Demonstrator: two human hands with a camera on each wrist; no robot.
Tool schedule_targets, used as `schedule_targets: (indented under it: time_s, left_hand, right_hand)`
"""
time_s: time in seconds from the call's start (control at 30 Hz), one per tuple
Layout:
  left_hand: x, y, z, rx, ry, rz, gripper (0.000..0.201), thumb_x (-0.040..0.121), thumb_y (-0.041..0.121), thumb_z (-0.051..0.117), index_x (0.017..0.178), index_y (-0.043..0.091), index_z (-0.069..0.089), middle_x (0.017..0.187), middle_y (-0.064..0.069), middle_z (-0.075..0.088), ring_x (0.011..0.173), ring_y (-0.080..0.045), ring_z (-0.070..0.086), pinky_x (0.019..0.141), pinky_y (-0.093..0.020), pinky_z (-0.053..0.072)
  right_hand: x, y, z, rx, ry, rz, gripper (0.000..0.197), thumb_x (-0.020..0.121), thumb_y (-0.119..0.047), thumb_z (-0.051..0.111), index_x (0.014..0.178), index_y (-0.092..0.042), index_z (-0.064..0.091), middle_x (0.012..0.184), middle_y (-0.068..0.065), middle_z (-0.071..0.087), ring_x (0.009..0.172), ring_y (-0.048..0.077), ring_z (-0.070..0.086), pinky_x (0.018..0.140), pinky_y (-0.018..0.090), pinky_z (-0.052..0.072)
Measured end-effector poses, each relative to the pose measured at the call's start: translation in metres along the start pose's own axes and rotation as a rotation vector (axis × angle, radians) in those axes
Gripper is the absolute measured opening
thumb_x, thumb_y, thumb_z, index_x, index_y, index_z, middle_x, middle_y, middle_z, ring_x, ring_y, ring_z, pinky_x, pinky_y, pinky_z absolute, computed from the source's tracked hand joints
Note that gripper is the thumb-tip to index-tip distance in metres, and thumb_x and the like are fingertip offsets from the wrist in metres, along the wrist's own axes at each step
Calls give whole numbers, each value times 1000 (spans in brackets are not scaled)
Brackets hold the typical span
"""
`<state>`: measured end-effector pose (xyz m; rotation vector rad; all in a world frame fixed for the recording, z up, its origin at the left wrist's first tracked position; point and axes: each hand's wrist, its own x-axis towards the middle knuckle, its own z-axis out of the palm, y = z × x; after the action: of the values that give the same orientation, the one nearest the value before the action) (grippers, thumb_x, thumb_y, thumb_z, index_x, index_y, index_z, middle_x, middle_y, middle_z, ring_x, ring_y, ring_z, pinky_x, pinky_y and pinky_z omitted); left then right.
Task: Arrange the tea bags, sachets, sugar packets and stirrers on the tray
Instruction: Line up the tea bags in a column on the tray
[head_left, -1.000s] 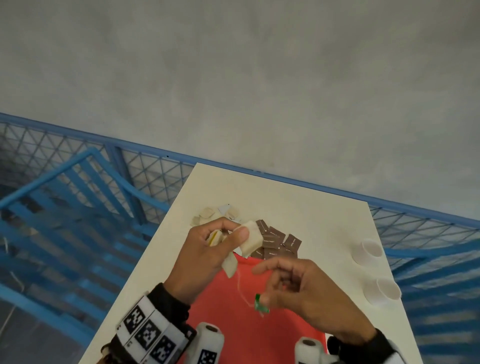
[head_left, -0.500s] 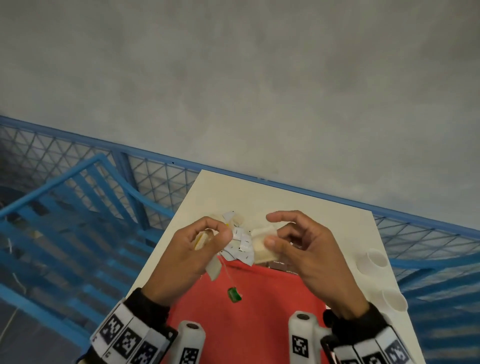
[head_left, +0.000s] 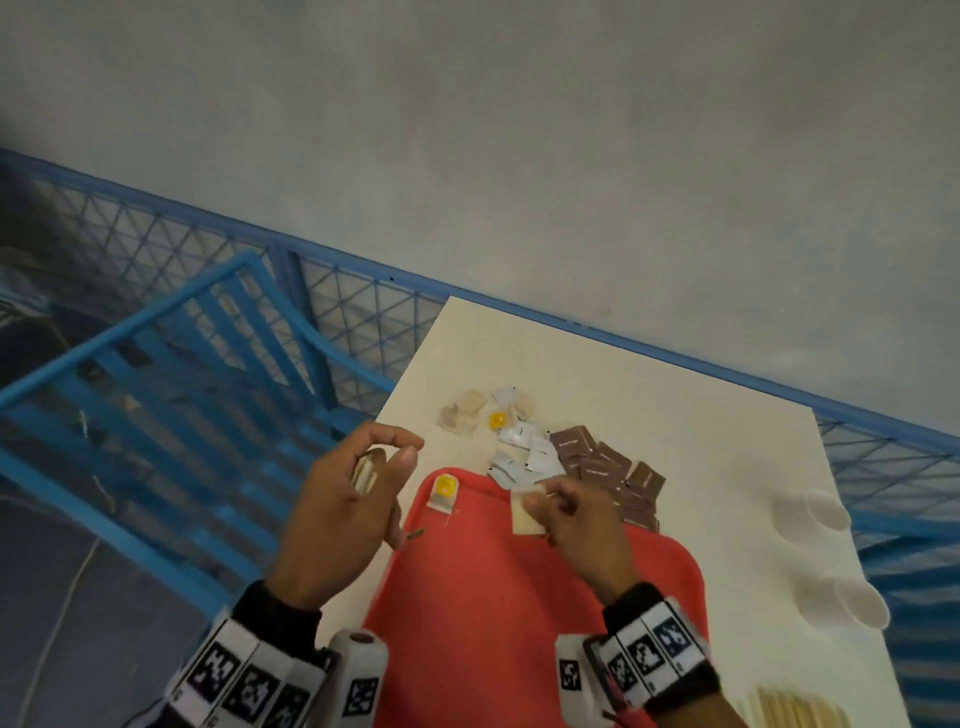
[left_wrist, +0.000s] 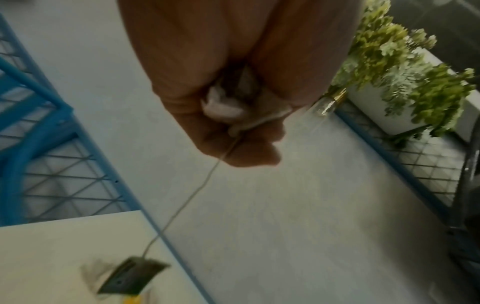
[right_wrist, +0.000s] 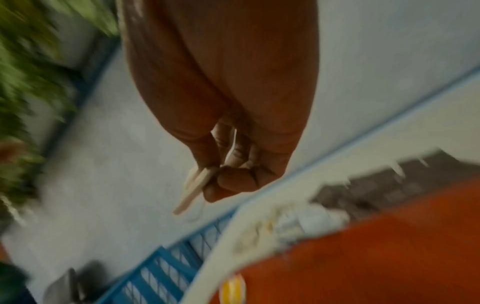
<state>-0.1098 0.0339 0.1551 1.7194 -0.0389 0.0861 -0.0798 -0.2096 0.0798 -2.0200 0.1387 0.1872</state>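
A cream-white table (head_left: 649, 395) carried everything. On it lay a red tray (head_left: 493, 623) at the near side, and beyond the tray's far edge a loose scatter — pale tea bags (head_left: 462, 415), white sugar packets (head_left: 519, 441), brown sachets (head_left: 608, 467). Two white cups (head_left: 826, 509) stood at the right, and wooden stirrers (head_left: 795, 712) lay at the near right corner.

I see two white cups (head_left: 826, 556) on the table (head_left: 675, 415), near its right edge. Beyond the table runs a blue mesh railing (head_left: 332, 301), with potted greenery (left_wrist: 405, 67) past it.
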Motion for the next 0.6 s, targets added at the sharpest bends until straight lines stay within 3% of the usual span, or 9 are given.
schedule_targets:
  time_s: [0.07,0.17,0.23,0.33,0.43,0.6]
  left_hand:
    - [-6,-15,-8,35,15,-50,9,92,28,57,90,26,66,46,-9,48,36,-20,50,42,-37,49]
    - [-19,-36,-15,23,6,-159,12,90,33,56,86,30,67,45,-5,47,36,-20,45,41,-35,46]
    - [-28,-49,-18,18,-6,-208,13,91,31,55,85,30,67,44,-3,46,35,-18,44,42,-33,44]
    - [-39,-64,-22,30,-21,-260,17,95,26,54,85,31,66,40,-4,48,34,-20,46,44,-32,45]
    - [-44,-74,-28,7,-22,-313,20,96,25,53,83,34,66,39,-7,52,35,-22,49,43,-30,46]
    - [-40,-75,-32,-55,11,-345,17,92,29,55,82,35,67,43,-17,55,37,-24,53,45,-31,47]
  right_hand:
    - [19,32,32,-26,-8,115,12,87,-13,70,75,-13,68,63,-6,61,56,5,53,56,21,43]
    - [47,52,73,16,23,262,17,85,-9,71,69,-9,65,63,-4,61,58,9,54,50,10,42]
    - [64,58,94,46,67,330,14,84,-12,71,71,-7,68,67,0,63,60,10,54,52,12,42]
    - [81,65,116,62,176,427,9,81,-20,73,80,-11,71,83,1,68,73,13,61,71,23,47]
    - [89,69,128,31,241,471,16,79,-20,75,94,-11,76,92,-2,70,90,16,65,86,26,50]
    - [92,66,138,-73,299,462,10,81,-18,71,88,-13,69,87,-1,67,89,20,63,77,26,47]
